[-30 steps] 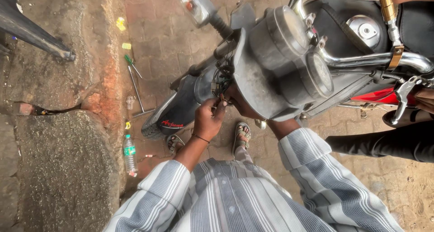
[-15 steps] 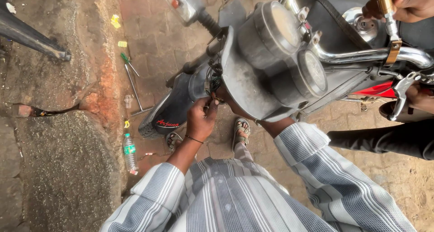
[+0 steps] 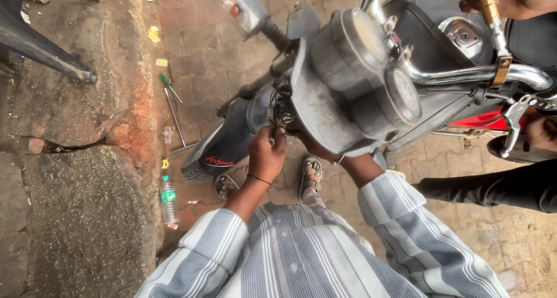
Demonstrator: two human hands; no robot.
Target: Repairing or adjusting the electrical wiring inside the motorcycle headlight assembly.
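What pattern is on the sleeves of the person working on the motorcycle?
Grey and white stripes on the sleeves, clearest in the head view, the only one.

One motorcycle (image 3: pixel 325 100), one bottle (image 3: pixel 167 198), two gauges (image 3: pixel 404 95)

The ground is reddish brick paving (image 3: pixel 203 37), worn and dusty. On the left side there is a rough grey stone slab (image 3: pixel 69 217) with a crack. A plastic bottle (image 3: pixel 167 199) and small litter lie along its edge in soft daylight

Left hand (image 3: pixel 266 154) raised, fingers pinched; right hand hidden, forearm reaching forward.
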